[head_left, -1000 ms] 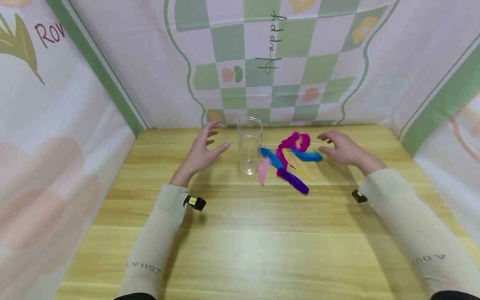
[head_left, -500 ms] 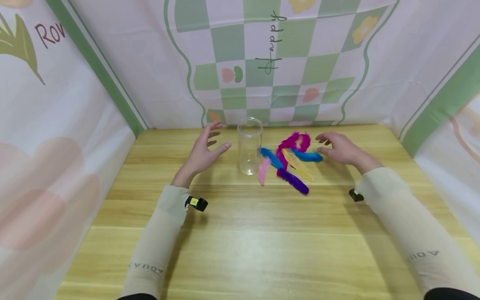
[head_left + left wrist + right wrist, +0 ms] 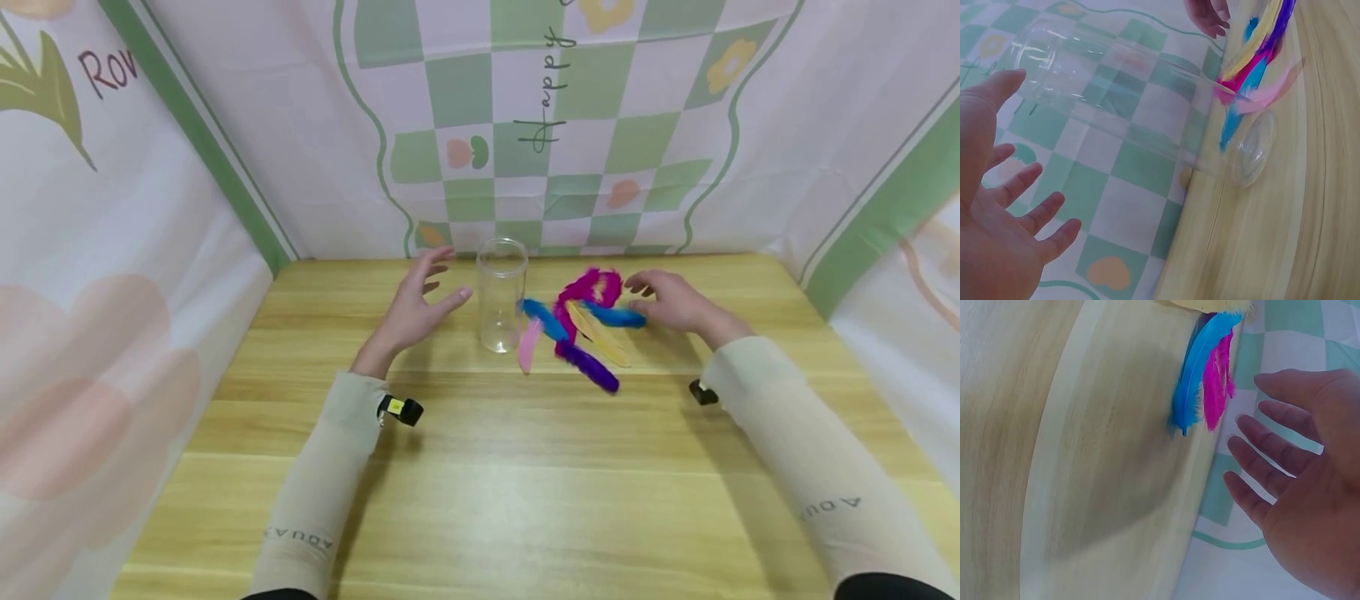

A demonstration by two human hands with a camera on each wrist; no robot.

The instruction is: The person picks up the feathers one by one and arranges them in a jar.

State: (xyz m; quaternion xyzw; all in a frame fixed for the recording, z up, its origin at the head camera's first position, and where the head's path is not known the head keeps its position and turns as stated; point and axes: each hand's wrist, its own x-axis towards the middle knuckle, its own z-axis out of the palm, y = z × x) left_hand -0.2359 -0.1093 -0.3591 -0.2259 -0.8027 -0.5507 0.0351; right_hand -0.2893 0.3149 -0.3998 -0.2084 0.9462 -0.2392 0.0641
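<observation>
A tall clear cylindrical cup stands upright toward the back of the table, its round base showing in the left wrist view. My left hand is just left of it, fingers spread and thumb pointing at the cup, holding nothing. Right of the cup lies a loose pile of feathers: magenta, two blue ones, a yellow one, a purple one and a pink one. My right hand hovers at the right end of the pile, fingers relaxed, with nothing in it.
The wood-grain table reaches back to a cloth wall with a green check print, close behind the cup and feathers. More printed cloth hangs along the left and right sides. A small black camera sits on the left wrist.
My right hand has moved left, closer to the blue and magenta feathers. My left hand has shifted slightly right toward the cup. The view has tilted a little; cup and feathers stay put.
</observation>
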